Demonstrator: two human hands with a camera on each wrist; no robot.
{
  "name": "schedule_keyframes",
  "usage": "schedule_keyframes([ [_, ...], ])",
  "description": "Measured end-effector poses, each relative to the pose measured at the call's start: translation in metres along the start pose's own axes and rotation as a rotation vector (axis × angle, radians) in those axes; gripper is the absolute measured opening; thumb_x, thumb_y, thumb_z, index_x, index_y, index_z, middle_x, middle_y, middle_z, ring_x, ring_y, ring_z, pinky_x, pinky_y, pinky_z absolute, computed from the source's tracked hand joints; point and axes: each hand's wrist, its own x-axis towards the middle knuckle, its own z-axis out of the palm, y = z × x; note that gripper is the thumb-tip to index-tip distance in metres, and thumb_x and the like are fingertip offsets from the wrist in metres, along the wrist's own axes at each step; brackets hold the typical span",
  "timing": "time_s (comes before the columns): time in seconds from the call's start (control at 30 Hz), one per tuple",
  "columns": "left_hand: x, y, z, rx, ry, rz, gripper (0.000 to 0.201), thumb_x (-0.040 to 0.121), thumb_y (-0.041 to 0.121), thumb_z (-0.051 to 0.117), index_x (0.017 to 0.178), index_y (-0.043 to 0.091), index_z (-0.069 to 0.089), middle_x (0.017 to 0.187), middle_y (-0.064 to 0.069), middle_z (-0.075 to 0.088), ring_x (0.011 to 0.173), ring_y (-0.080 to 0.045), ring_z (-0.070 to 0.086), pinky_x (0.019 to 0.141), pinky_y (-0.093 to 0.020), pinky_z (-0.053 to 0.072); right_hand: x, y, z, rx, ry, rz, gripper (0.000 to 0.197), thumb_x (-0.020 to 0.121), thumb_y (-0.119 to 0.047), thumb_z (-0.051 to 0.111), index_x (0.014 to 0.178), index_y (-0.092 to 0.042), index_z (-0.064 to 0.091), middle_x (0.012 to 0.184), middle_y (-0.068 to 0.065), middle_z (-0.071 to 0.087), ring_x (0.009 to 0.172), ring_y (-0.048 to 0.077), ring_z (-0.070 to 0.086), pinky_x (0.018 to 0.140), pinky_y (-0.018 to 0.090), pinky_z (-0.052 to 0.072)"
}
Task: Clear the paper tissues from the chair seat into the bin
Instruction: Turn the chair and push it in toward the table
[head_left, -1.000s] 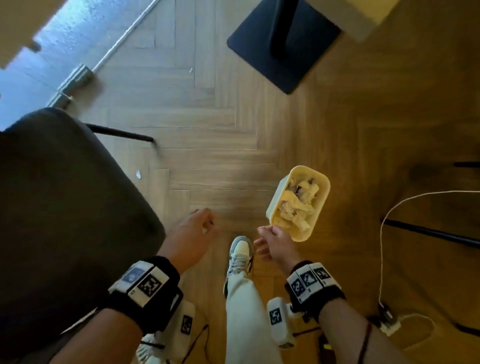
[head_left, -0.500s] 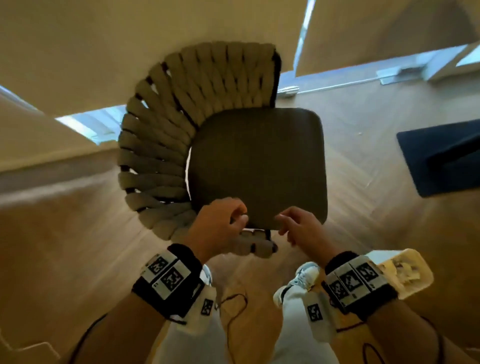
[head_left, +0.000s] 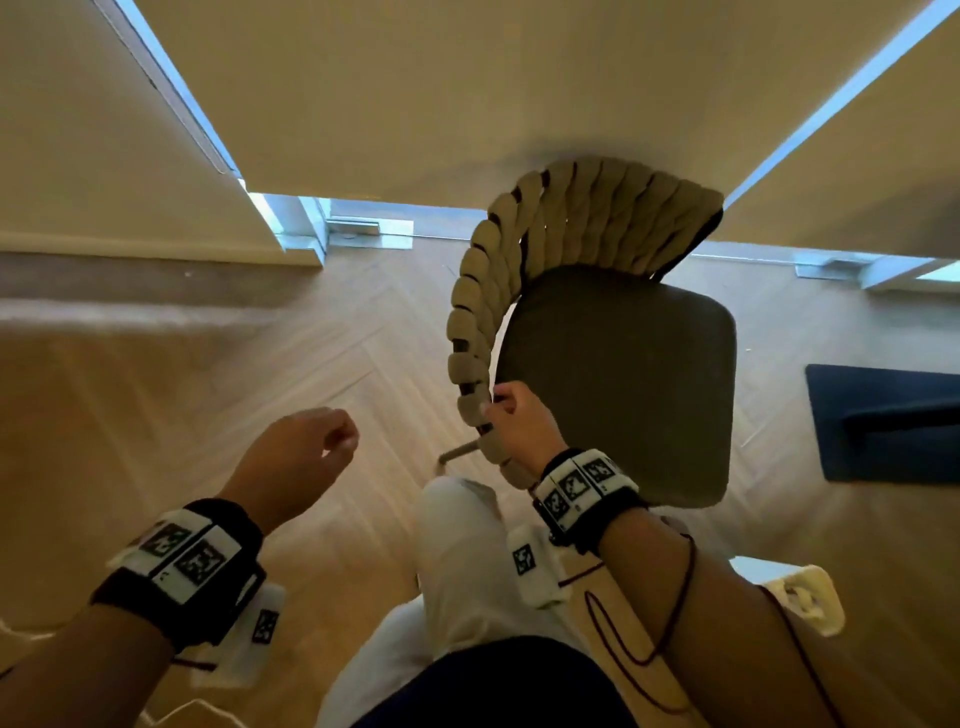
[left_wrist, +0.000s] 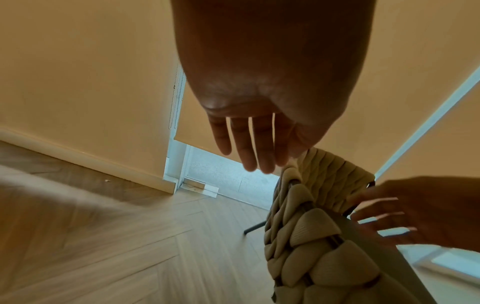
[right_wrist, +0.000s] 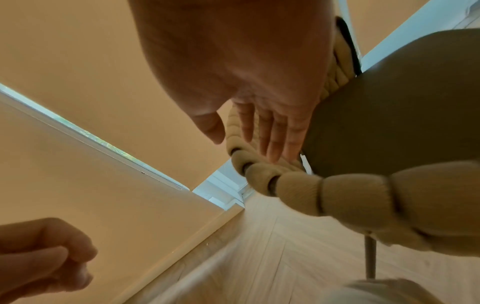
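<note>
Our right hand is on the chair's woven backrest. From the head view the fingers curl round the padded rail at its near-left end. From the right wrist view the fingers lie fairly straight along the weave with the thumb off to one side. So there is contact for sure, but we can't tell whether it's a full wrap or just a press.

Our left hand is in the air over the floor, left of the chair and apart from it. The fingers are loosely curled with nothing in them. In the left wrist view the fingers hang relaxed and point toward the top of the backrest without touching it.

The chair seat is a dark cushion just right of the right hand. The surface we can see is bare, with no tissues on it.

The bin is cream-coloured and sits on the floor at the lower right, beside and behind our right forearm, off the near-right corner of the seat. Pale crumpled tissues show inside at the rim. Most of the bin is hidden by the arm.

Our pale trouser leg is between the two arms. A dark blue mat lies on the floor beyond the seat's right edge.
</note>
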Motion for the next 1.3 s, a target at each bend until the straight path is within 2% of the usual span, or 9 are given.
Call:
schedule_keyframes([
  [0.13, 0.05, -0.024, -0.013, 0.11, -0.131, 0.121, 0.021, 0.082, 0.033, 0.043, 0.075, 0.023, 0.059, 0.074, 0.006, 0.061, 0.071, -0.019, 0.059, 0.066, -0.037, 0.05, 0.055, -0.036, 0.038, 0.048, 0.039, 0.049, 0.043, 0.09, -0.038, 0.052, 0.126, -0.015, 0.049, 0.114, 0.008, 0.059, 0.096, 0.026, 0.057, 0.081, 0.034, 0.042],
  [0.23, 0.106, -0.036, -0.033, 0.206, -0.191, 0.219, 0.031, 0.075, 0.039, 0.032, 0.072, 0.022, 0.058, 0.07, 0.005, 0.062, 0.07, -0.022, 0.059, 0.063, -0.035, 0.048, 0.111, -0.035, 0.065, 0.077, 0.114, 0.212, 0.084, 0.071, -0.074, 0.041, 0.136, -0.021, 0.044, 0.133, 0.006, 0.054, 0.114, 0.028, 0.055, 0.1, 0.041, 0.042],
  [0.33, 0.167, -0.04, -0.054, 0.294, -0.261, 0.308, 0.025, 0.078, 0.034, 0.038, 0.074, 0.022, 0.06, 0.074, 0.004, 0.064, 0.074, -0.024, 0.06, 0.065, -0.033, 0.046, 0.142, -0.044, 0.077, 0.103, 0.17, 0.408, 0.108, 0.055, -0.086, 0.03, 0.14, -0.018, 0.036, 0.142, 0.008, 0.047, 0.124, 0.033, 0.05, 0.105, 0.047, 0.039],
  [0.6, 0.277, -0.006, -0.08, 0.746, -0.53, 0.626, 0.025, 0.089, 0.027, 0.047, 0.111, 0.018, 0.056, 0.114, -0.003, 0.055, 0.108, -0.026, 0.05, 0.084, -0.036, 0.037, 0.159, -0.058, 0.084, 0.042, 0.255, 0.594, 0.069, 0.087, -0.064, 0.031, 0.143, -0.023, 0.03, 0.147, 0.01, 0.036, 0.129, 0.034, 0.039, 0.107, 0.049, 0.029],
  [0.77, 0.332, 0.021, -0.075, 0.873, -0.514, 0.96, 0.029, 0.074, 0.019, 0.067, 0.102, 0.017, 0.061, 0.109, -0.009, 0.062, 0.091, -0.029, 0.059, 0.07, -0.036, 0.048, 0.156, -0.076, 0.08, 0.069, 0.297, 0.673, 0.079, 0.082, -0.074, 0.024, 0.145, -0.026, 0.022, 0.151, 0.003, 0.032, 0.137, 0.03, 0.031, 0.111, 0.055, 0.025],
  [1.0, 0.412, 0.066, -0.065, 0.83, -0.455, 1.323, 0.073, 0.066, 0.05, 0.076, 0.125, 0.019, 0.048, 0.13, -0.015, 0.058, 0.115, -0.037, 0.057, 0.081, -0.056, 0.054, 0.143, -0.104, 0.093, 0.066, 0.533, 0.879, 0.063, 0.089, -0.064, 0.03, 0.142, -0.03, 0.031, 0.152, 0.0, 0.033, 0.141, 0.03, 0.024, 0.111, 0.064, 0.008],
  [1.13, 0.445, 0.082, -0.049, 0.944, -0.516, 1.373, 0.08, 0.075, 0.073, 0.048, 0.137, 0.023, 0.04, 0.147, -0.008, 0.042, 0.137, -0.036, 0.033, 0.101, -0.068, 0.03, 0.145, -0.112, 0.109, 0.162, 0.633, 0.979, 0.064, 0.09, -0.064, 0.029, 0.143, -0.029, 0.029, 0.157, -0.001, 0.022, 0.147, 0.028, 0.005, 0.111, 0.064, 0.011],
  [1.23, 0.458, 0.084, -0.03, 0.991, -0.485, 1.42, 0.09, 0.074, 0.085, 0.024, 0.14, 0.025, 0.04, 0.151, -0.005, 0.038, 0.143, -0.035, 0.022, 0.111, -0.065, 0.008, 0.156, -0.114, 0.118, 0.166, 0.722, 0.975, 0.065, 0.09, -0.065, 0.028, 0.142, -0.027, 0.033, 0.155, 0.001, 0.025, 0.147, 0.03, 0.001, 0.112, 0.063, 0.005],
  [1.3, 0.463, 0.083, -0.023, 0.971, -0.508, 1.458, 0.095, 0.072, 0.088, 0.015, 0.139, 0.025, 0.042, 0.148, -0.005, 0.042, 0.142, -0.034, 0.024, 0.112, -0.063, 0.006, 0.158, -0.113, 0.122, 0.183, 0.796, 0.958, 0.063, 0.089, -0.065, 0.03, 0.139, -0.028, 0.038, 0.153, 0.001, 0.03, 0.147, 0.03, 0.003, 0.113, 0.063, 0.002],
])
